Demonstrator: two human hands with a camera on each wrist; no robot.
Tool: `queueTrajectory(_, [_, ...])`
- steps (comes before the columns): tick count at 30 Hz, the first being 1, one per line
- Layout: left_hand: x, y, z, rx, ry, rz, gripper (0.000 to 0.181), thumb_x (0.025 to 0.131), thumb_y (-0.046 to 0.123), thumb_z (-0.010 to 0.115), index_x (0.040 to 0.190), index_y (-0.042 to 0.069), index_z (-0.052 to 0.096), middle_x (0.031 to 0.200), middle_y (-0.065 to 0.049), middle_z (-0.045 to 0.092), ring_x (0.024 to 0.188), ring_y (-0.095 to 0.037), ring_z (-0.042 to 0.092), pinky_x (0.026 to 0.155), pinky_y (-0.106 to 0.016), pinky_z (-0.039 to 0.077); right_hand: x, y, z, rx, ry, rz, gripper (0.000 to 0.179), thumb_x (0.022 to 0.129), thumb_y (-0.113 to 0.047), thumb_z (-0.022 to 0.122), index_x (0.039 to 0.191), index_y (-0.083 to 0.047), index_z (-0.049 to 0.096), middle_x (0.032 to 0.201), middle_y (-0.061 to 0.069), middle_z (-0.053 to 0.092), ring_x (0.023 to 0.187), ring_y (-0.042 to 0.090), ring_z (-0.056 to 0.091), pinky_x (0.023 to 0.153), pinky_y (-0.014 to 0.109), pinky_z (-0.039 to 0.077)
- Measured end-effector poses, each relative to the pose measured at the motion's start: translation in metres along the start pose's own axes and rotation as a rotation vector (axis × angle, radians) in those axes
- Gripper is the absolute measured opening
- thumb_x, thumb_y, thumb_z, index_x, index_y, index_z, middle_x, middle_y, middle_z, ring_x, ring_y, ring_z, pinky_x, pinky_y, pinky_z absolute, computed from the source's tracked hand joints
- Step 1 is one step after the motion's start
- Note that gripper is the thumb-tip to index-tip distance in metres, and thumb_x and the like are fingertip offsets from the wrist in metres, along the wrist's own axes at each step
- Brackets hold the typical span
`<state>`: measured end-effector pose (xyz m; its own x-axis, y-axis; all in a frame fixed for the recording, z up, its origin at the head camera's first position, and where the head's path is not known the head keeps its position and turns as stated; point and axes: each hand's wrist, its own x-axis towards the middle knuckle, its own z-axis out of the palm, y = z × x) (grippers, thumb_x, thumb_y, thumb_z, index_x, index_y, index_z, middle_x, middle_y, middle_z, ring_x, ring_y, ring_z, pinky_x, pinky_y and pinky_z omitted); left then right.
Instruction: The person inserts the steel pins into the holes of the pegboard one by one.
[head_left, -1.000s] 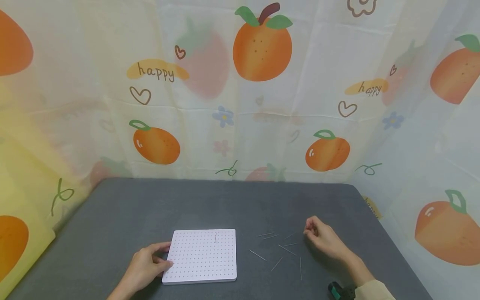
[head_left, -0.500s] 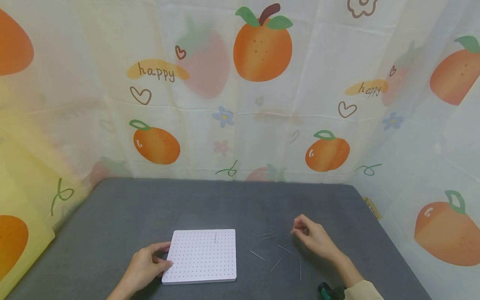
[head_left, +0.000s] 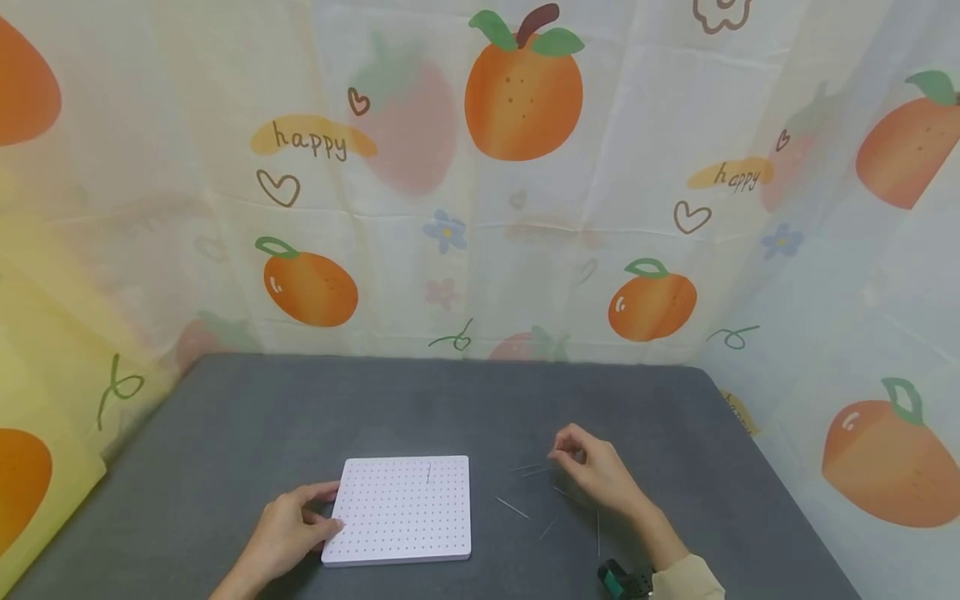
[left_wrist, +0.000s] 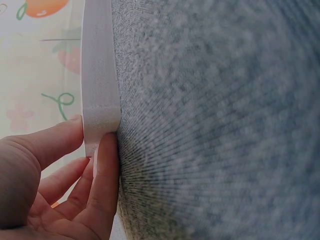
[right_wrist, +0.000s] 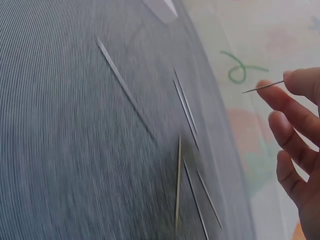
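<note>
A white square pegboard [head_left: 397, 517] with rows of small holes lies flat on the table. One thin metal pin [head_left: 429, 473] stands upright in it near the back edge; the left wrist view shows that pin [left_wrist: 60, 39] sticking out from the board's face. My left hand [head_left: 281, 529] holds the board's left side, thumb [left_wrist: 60, 140] on the top face and fingers around the edge. My right hand [head_left: 596, 467] is raised over the loose pins, right of the board. Between its thumb and index finger it pinches a thin metal pin [right_wrist: 251, 90], the other fingers spread and bent.
Several loose metal pins [head_left: 512, 507] lie scattered on the dark grey tablecloth [head_left: 375, 400] to the right of the board. A dark band with a green part [head_left: 615, 579] is by my right wrist. A fruit-print curtain [head_left: 525, 275] rises behind the table.
My right hand has moved left, from the right side of the loose pins to above them, nearer the board. My left hand and the board have stayed in place.
</note>
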<state>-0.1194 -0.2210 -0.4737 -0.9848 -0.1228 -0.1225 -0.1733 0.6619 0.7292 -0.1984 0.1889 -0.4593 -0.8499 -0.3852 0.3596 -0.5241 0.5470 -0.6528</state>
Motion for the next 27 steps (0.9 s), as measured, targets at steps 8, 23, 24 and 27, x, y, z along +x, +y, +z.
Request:
queueTrajectory(8, [0.0, 0.0, 0.0, 0.005, 0.002, 0.006, 0.056, 0.068, 0.008, 0.078, 0.119, -0.003, 0.057, 0.109, -0.017, 0.063, 0.064, -0.011, 0.059, 0.05, -0.026, 0.049, 0.009, -0.017, 0.025, 0.037, 0.033, -0.009, 0.009, 0.086, -0.014, 0.064, 0.088, -0.018, 0.056, 0.081, 0.001, 0.066, 0.067, 0.002, 0.053, 0.056, 0.021, 0.043])
queueTrajectory(23, [0.001, -0.003, 0.001, 0.003, -0.004, 0.001, 0.057, 0.069, 0.008, 0.078, 0.12, -0.002, 0.057, 0.109, -0.017, 0.062, 0.063, -0.011, 0.059, 0.05, -0.026, 0.049, 0.024, -0.048, 0.069, 0.034, 0.089, 0.062, 0.013, 0.084, -0.013, 0.067, 0.085, -0.021, 0.056, 0.076, -0.014, 0.061, 0.066, 0.002, 0.052, 0.06, 0.02, 0.042])
queueTrajectory(24, [0.001, -0.003, 0.001, 0.001, -0.002, 0.0, 0.056, 0.068, 0.007, 0.078, 0.12, -0.002, 0.057, 0.109, -0.017, 0.062, 0.063, -0.011, 0.059, 0.05, -0.026, 0.049, 0.025, -0.05, 0.071, 0.033, 0.094, 0.062, 0.014, 0.084, -0.013, 0.067, 0.086, -0.021, 0.056, 0.076, -0.014, 0.06, 0.066, 0.002, 0.051, 0.059, 0.02, 0.042])
queueTrajectory(27, [0.001, -0.003, 0.001, 0.001, 0.003, 0.002, 0.055, 0.068, 0.006, 0.077, 0.12, -0.002, 0.057, 0.109, -0.016, 0.063, 0.063, -0.011, 0.059, 0.05, -0.025, 0.049, 0.027, -0.056, 0.078, 0.031, 0.103, 0.054, 0.013, 0.083, -0.014, 0.067, 0.085, -0.021, 0.056, 0.075, -0.013, 0.06, 0.065, 0.002, 0.051, 0.059, 0.019, 0.042])
